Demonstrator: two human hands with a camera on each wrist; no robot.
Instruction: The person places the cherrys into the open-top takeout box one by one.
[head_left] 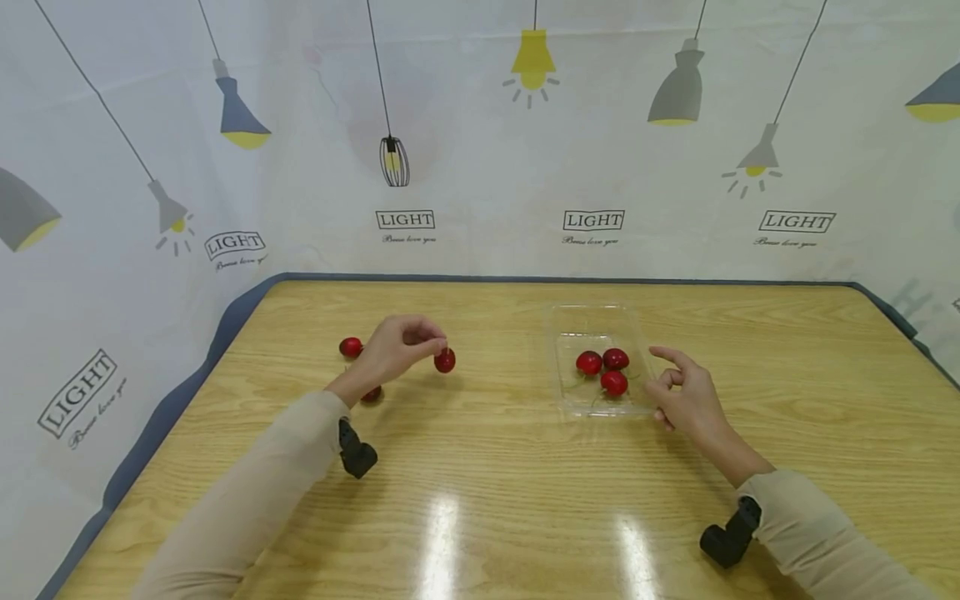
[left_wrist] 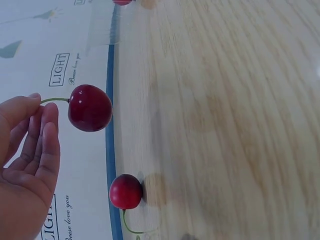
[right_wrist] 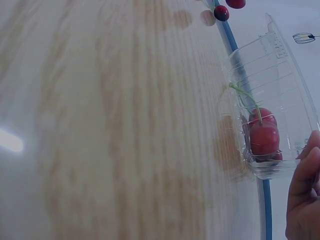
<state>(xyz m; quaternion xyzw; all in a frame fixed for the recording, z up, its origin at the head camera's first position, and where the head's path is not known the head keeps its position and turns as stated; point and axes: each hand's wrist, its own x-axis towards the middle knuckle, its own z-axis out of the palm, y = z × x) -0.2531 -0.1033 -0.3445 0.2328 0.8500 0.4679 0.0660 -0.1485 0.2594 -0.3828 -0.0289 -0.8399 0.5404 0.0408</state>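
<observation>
Above the table (head_left: 487,500), my left hand (head_left: 393,350) pinches a cherry (head_left: 445,360) by its stem. My right hand (head_left: 686,400), fingers loosely apart and holding nothing, rests beside the clear tray (head_left: 570,333) holding three cherries (head_left: 602,370).

The place looks like a staged recording booth rather than a lived-in room: a pale printed backdrop (head_left: 480,167), decorated with hanging lamps and the repeated word "LIGHT", is stretched around three sides of a wooden table (head_left: 525,500) and shuts out any view of the surroundings. The table top has a light wood grain with a blue-grey edge and shows two bright glares from lighting overhead. Small black cameras (head_left: 356,454) are strapped at the person's wrists over beige sleeves, which fits a data-collection setup more than a home or shop.
</observation>
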